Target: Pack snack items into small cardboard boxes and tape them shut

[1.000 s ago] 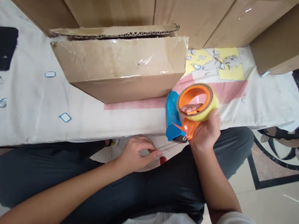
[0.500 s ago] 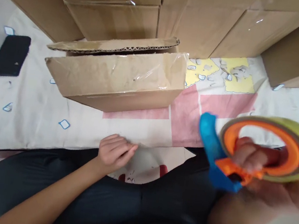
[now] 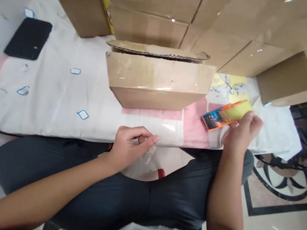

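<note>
My left hand [image 3: 131, 146] is closed at the front edge of the cloth, thumb against the curled fingers. A translucent film that looks like clear tape [image 3: 149, 155] hangs below its fingertips. My right hand [image 3: 241, 132] grips the yellow roll of an orange and blue tape dispenser [image 3: 219, 115], which lies low over the cloth at the right, its blue cutting end toward the left. Between and beyond my hands stands a cardboard box [image 3: 159, 77], its taped side toward me and its top flap slightly raised. The box touches neither hand.
Several stacked cardboard boxes [image 3: 151, 30] form a wall behind. More boxes stand at the left [image 3: 77, 3] and right [image 3: 294, 78]. On the cloth [image 3: 55, 96] lie a black phone-like object [image 3: 28, 38] and, at the right, a yellow printed patch [image 3: 237, 83].
My right hand has carried the tape dispenser from close to the camera down to the cloth. My left hand stays closed, its thumb now raised against the fingers. The view has shifted.
</note>
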